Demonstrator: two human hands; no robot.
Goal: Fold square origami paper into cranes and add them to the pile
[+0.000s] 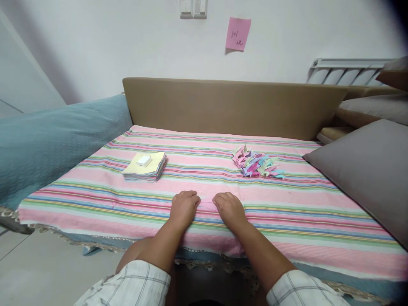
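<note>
A small piece of pink paper (pixel 208 205) lies low over the striped cloth, stretched between my two hands. My left hand (pixel 184 208) is closed on its left end, fingers pinched together. At the other end my right hand (pixel 230 209) pinches the paper in the same way. Much of the paper is hidden under my fingers, and its pink blends with the cloth, so its folds are hard to make out. Beyond my right hand is a heap of folded paper cranes (pixel 257 163) in pink, purple, blue and green. A stack of square paper sheets (pixel 148 167), yellow on top, sits beyond my left hand.
A small white block (pixel 144 161) rests on the paper stack. The striped cloth (pixel 204 146) covers the seat, with a brown backrest (pixel 223 106) behind. A blue-covered armrest (pixel 63 136) bounds the left, a grey cushion (pixel 366 170) the right. A pink note (pixel 238 34) hangs on the wall.
</note>
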